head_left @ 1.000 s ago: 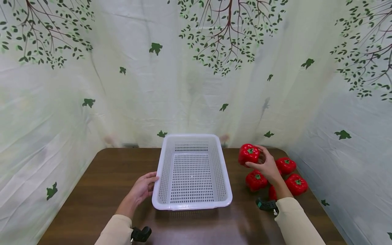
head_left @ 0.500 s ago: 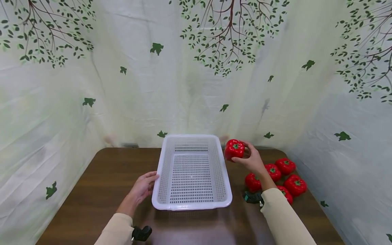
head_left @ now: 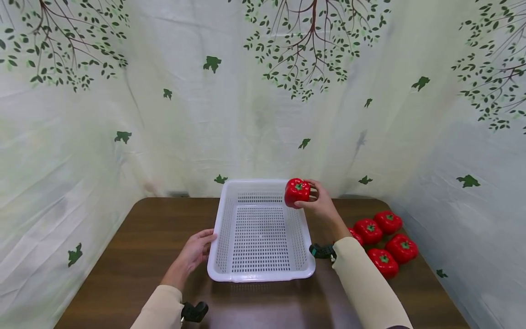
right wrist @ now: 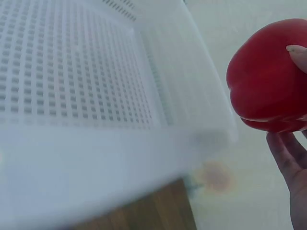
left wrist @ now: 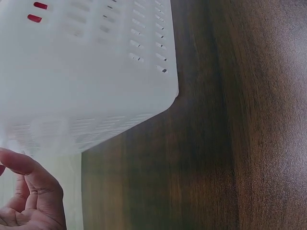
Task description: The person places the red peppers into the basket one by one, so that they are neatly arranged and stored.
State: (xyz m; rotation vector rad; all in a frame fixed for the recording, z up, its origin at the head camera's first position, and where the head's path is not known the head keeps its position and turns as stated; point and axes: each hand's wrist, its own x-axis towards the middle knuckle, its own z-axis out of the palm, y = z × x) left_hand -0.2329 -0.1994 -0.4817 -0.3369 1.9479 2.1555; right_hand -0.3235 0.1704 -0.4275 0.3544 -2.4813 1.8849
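Note:
A white perforated plastic basket (head_left: 261, 277) sits on the table with nothing lying in it. My left hand (head_left: 193, 251) grips its left rim; in the left wrist view the bent fingers (left wrist: 43, 191) reach the rim beside the basket's outer wall (left wrist: 86, 86). With thumb and fingers, my right hand (head_left: 322, 205) holds a glossy red bell pepper (head_left: 295, 194) by its side, green stem facing up. That pepper overlaps the basket's far right corner in the head view. From the right wrist, the red pepper (right wrist: 264, 76) appears just beyond the basket's rim.
Several more red bell peppers (head_left: 402, 249) stand grouped on the right side of the brown wooden table (head_left: 156, 224), one partly hidden by my right forearm. A pale leaf-patterned curtain (head_left: 255, 114) hangs behind the table and along both sides.
My right hand has carried the held pepper leftward, from above the other peppers to the basket's far right corner. My left hand stays at the rim, and the basket has barely shifted in view.

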